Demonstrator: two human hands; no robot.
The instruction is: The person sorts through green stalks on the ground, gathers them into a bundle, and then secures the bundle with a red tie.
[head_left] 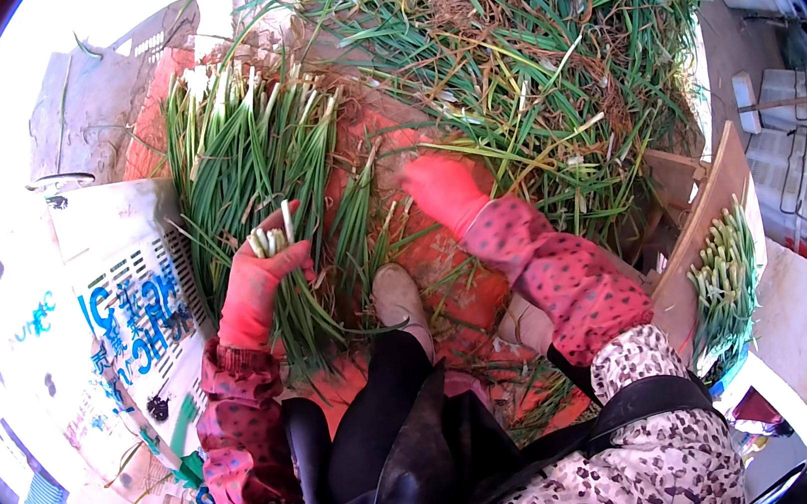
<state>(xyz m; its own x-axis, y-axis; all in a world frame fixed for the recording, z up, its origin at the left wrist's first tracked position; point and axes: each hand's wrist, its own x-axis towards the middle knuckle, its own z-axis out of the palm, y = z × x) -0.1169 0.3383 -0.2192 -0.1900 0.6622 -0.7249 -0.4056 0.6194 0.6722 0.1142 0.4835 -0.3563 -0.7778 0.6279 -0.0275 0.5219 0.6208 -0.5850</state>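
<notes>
Stalks stand in a small green bunch (268, 241) in the left hand (258, 282), which is closed around them, with the pale cut ends poking up past the thumb and long leaves hanging below. The right hand (444, 191) is well apart from it, near the edge of a big messy heap (527, 66); I cannot tell if its fingers pinch anything. Both hands wear pink-red rubber gloves.

The bunch looks light. Its white ends look firm and a bit slick, while the leaves look soft and floppy and could bend or tear if squeezed hard. The best place to hold it is low on the white part, where the stalks sit close together.

A neat pile (245, 151) of the same stalks lies just past the left hand, white ends pointing away. The big heap is tangled, with dry, brown, stringy bits mixed in. On the left sits a hard white plastic crate (185, 264) with slots. Spotted sleeves (557, 268) wrinkle like thin cloth.
</notes>
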